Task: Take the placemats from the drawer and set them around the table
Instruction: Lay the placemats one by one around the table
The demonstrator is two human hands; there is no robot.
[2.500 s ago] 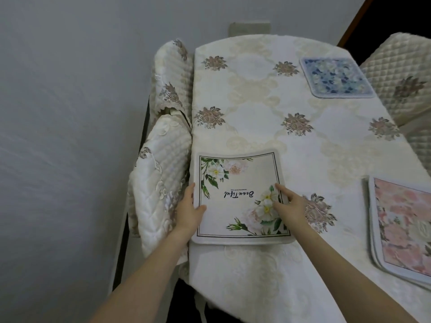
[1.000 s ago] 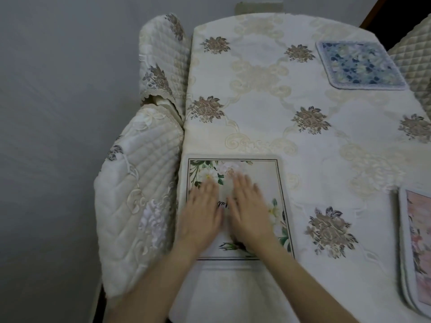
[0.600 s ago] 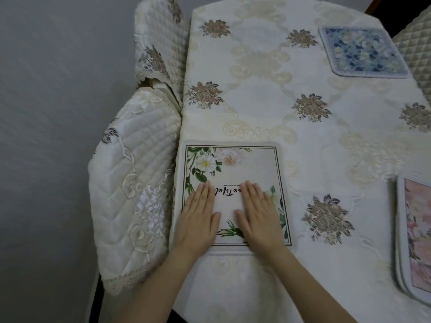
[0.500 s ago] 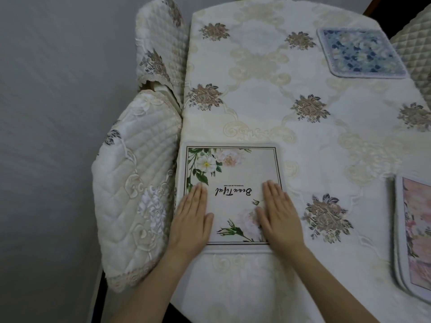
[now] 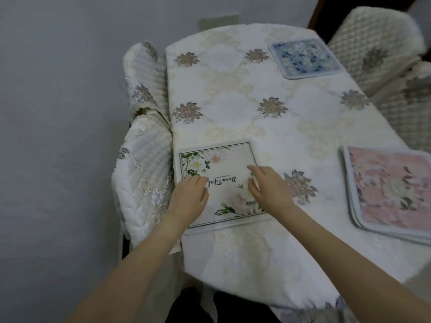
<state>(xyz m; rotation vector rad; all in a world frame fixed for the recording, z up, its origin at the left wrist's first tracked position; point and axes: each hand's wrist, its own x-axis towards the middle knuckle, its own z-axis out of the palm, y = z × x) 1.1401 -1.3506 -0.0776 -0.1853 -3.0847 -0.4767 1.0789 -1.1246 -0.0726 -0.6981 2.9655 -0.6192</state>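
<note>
Beside pink placemats [image 5: 391, 192], blue placemat [image 5: 303, 58]

My two hands: left [image 5: 189, 198], right [image 5: 268, 191]. One white placemat [image 5: 221, 164], one blue [image 5: 303, 57], a pink stack [image 5: 391, 192], uncountable. One tabletop [image 5: 245, 108].

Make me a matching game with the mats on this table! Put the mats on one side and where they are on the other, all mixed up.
Things:
1. white placemat with green leaves
2. blue flowery placemat
3. pink flowery placemat
4. quilted chair cover

Places:
A. at the far end of the table, near the right side
B. off the table's left edge, beside the near mat
C. under both hands, at the table's left edge
D. on top of a stack at the table's right edge

Pairs: 1-C, 2-A, 3-D, 4-B
</note>
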